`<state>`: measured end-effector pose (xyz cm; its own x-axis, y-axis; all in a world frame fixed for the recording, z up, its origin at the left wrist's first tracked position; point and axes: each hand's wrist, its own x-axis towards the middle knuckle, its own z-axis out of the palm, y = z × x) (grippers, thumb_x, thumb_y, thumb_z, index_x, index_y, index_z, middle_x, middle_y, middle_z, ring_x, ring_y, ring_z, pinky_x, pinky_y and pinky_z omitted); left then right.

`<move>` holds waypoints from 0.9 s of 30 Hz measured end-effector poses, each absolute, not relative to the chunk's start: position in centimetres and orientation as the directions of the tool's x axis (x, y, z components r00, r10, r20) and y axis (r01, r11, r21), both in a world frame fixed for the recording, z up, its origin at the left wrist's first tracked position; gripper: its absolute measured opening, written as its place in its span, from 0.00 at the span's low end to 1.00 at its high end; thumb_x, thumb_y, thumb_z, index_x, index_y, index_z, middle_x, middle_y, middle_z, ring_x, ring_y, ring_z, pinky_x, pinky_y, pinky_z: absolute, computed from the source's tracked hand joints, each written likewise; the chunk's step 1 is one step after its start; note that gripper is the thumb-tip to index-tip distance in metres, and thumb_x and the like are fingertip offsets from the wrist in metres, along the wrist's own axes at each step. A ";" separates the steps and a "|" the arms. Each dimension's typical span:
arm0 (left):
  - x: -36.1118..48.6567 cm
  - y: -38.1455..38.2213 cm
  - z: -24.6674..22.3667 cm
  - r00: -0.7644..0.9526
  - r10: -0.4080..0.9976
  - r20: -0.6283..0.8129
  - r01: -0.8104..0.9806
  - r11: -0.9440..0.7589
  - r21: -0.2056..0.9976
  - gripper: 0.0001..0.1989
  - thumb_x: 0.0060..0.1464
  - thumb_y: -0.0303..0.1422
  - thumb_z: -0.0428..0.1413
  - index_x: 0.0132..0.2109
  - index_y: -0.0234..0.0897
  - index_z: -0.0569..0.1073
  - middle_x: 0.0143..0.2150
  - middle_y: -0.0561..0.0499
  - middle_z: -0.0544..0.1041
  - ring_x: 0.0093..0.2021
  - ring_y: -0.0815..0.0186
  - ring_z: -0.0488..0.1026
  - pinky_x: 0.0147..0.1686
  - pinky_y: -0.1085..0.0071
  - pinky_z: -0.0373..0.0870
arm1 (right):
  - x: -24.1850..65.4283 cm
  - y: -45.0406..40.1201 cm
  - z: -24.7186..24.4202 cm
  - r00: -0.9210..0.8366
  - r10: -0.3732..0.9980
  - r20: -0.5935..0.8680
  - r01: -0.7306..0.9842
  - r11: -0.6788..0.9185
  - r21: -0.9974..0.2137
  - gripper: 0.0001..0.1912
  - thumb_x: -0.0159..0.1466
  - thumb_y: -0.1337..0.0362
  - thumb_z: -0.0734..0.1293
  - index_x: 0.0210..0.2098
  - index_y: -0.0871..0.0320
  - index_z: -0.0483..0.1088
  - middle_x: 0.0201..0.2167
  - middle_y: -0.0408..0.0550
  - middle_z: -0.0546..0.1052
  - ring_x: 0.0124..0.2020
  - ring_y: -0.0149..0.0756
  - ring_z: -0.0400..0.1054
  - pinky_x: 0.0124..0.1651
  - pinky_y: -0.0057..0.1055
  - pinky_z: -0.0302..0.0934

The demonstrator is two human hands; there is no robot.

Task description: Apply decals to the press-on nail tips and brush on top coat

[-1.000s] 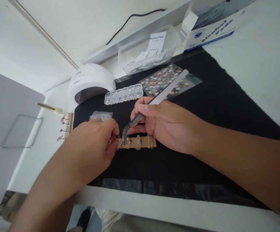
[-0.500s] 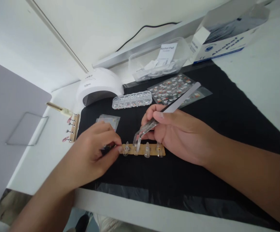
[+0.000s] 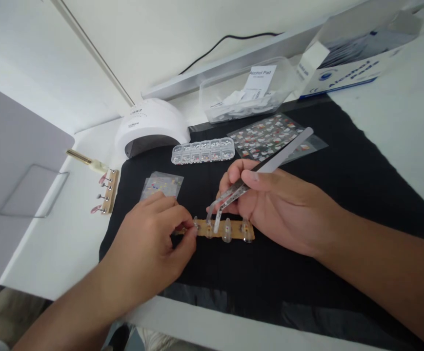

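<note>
A wooden strip (image 3: 236,230) lies on the black cloth and carries several clear nail tips (image 3: 227,230), some with small coloured decorations. At its left end, my left hand (image 3: 162,231) is closed, thumb and forefinger pinched at the leftmost nail tip (image 3: 196,222), which they partly cover. My right hand (image 3: 281,202) grips metal bent-nose tweezers (image 3: 279,155) between thumb and fingers. The tweezers' two points are apart, just over the strip by the second nail tip (image 3: 209,230); I cannot tell whether they touch it.
Behind the strip are sticker sheets (image 3: 263,139), small clear sheets (image 3: 164,183), a compartment case (image 3: 202,150) and a white nail lamp (image 3: 153,124). An open tub (image 3: 215,90) and an alcohol pad box (image 3: 343,73) stand farther back. Another nail stand (image 3: 110,195) and a brush (image 3: 85,161) lie left.
My left hand has moved right from the strip's end to the leftmost nail tip. The tweezers' points have spread apart and shifted slightly right. The view has shifted a little.
</note>
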<state>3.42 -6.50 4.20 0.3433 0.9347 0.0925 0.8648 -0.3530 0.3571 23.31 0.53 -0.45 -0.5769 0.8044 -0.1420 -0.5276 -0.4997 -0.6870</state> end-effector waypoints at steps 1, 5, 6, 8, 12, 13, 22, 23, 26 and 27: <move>3.5 -6.6 4.2 0.329 0.940 0.089 0.876 -0.339 0.343 0.10 0.60 0.26 0.53 0.30 0.36 0.73 0.27 0.50 0.74 0.32 0.60 0.70 0.32 0.64 0.65 | 23.3 0.5 -0.4 -0.574 0.806 -0.145 -0.529 -0.500 -0.685 0.12 0.52 0.62 0.80 0.27 0.56 0.74 0.27 0.40 0.76 0.30 0.32 0.74 0.42 0.33 0.74; 3.7 -6.8 4.0 0.287 0.954 0.083 0.910 -0.299 0.286 0.11 0.61 0.27 0.52 0.30 0.36 0.73 0.27 0.49 0.74 0.32 0.58 0.71 0.31 0.63 0.65 | 23.3 0.5 -0.3 -0.569 0.808 -0.154 -0.525 -0.501 -0.688 0.11 0.53 0.62 0.79 0.28 0.56 0.74 0.27 0.40 0.76 0.30 0.32 0.73 0.41 0.33 0.74; 3.8 -6.9 4.0 0.285 0.955 0.088 0.915 -0.298 0.272 0.11 0.62 0.28 0.52 0.30 0.36 0.73 0.27 0.49 0.74 0.32 0.58 0.71 0.31 0.62 0.66 | 23.3 0.5 -0.3 -0.566 0.810 -0.154 -0.526 -0.499 -0.688 0.11 0.53 0.63 0.79 0.28 0.56 0.74 0.27 0.40 0.75 0.30 0.32 0.73 0.42 0.34 0.74; 3.8 -6.9 3.9 0.286 0.953 0.098 0.923 -0.302 0.240 0.12 0.63 0.28 0.52 0.30 0.36 0.73 0.27 0.49 0.74 0.32 0.57 0.71 0.32 0.61 0.66 | 23.3 0.5 -0.3 -0.560 0.815 -0.152 -0.535 -0.495 -0.685 0.10 0.53 0.64 0.78 0.27 0.56 0.74 0.28 0.40 0.75 0.30 0.32 0.72 0.43 0.35 0.74; 4.0 -7.1 3.7 0.306 0.945 0.120 0.931 -0.323 0.169 0.14 0.63 0.28 0.52 0.28 0.36 0.73 0.27 0.48 0.74 0.32 0.57 0.71 0.32 0.61 0.66 | 23.2 0.5 -0.4 -0.554 0.820 -0.145 -0.544 -0.489 -0.682 0.10 0.54 0.65 0.77 0.26 0.55 0.72 0.28 0.41 0.74 0.30 0.33 0.71 0.42 0.36 0.74; 4.0 -7.1 3.6 0.312 0.941 0.129 0.932 -0.329 0.150 0.14 0.62 0.28 0.52 0.28 0.36 0.73 0.27 0.47 0.74 0.32 0.57 0.71 0.32 0.61 0.66 | 23.2 0.5 -0.4 -0.556 0.819 -0.144 -0.541 -0.488 -0.685 0.10 0.54 0.65 0.77 0.26 0.55 0.72 0.28 0.41 0.74 0.30 0.33 0.71 0.41 0.36 0.74; 2.9 -6.9 4.6 0.319 0.912 0.259 0.895 -0.380 0.235 0.15 0.64 0.28 0.52 0.27 0.37 0.71 0.25 0.50 0.71 0.29 0.63 0.67 0.30 0.64 0.63 | 23.5 0.6 -0.1 -0.530 0.843 -0.094 -0.539 -0.420 -0.730 0.09 0.54 0.62 0.77 0.26 0.53 0.73 0.28 0.42 0.73 0.31 0.37 0.72 0.44 0.40 0.72; 2.6 -6.8 4.8 0.300 0.912 0.282 0.881 -0.377 0.284 0.15 0.64 0.28 0.52 0.27 0.37 0.70 0.24 0.51 0.70 0.29 0.64 0.66 0.30 0.65 0.62 | 23.6 0.7 0.0 -0.515 0.853 -0.084 -0.543 -0.400 -0.738 0.08 0.55 0.62 0.76 0.25 0.52 0.73 0.28 0.42 0.73 0.31 0.38 0.71 0.45 0.40 0.72; 2.1 -6.6 5.1 0.265 0.913 0.310 0.861 -0.369 0.350 0.15 0.64 0.26 0.52 0.27 0.37 0.68 0.24 0.52 0.69 0.28 0.65 0.65 0.30 0.66 0.62 | 23.9 0.9 0.0 -0.476 0.877 -0.062 -0.554 -0.354 -0.753 0.07 0.56 0.60 0.75 0.27 0.52 0.73 0.28 0.43 0.74 0.32 0.39 0.72 0.47 0.41 0.72; 2.1 -6.5 5.0 0.274 0.914 0.300 0.859 -0.373 0.350 0.15 0.63 0.26 0.52 0.26 0.37 0.68 0.24 0.52 0.69 0.28 0.65 0.65 0.30 0.66 0.62 | 23.9 1.0 -0.1 -0.460 0.886 -0.060 -0.559 -0.342 -0.755 0.07 0.56 0.60 0.75 0.27 0.52 0.74 0.29 0.43 0.73 0.33 0.39 0.72 0.46 0.41 0.72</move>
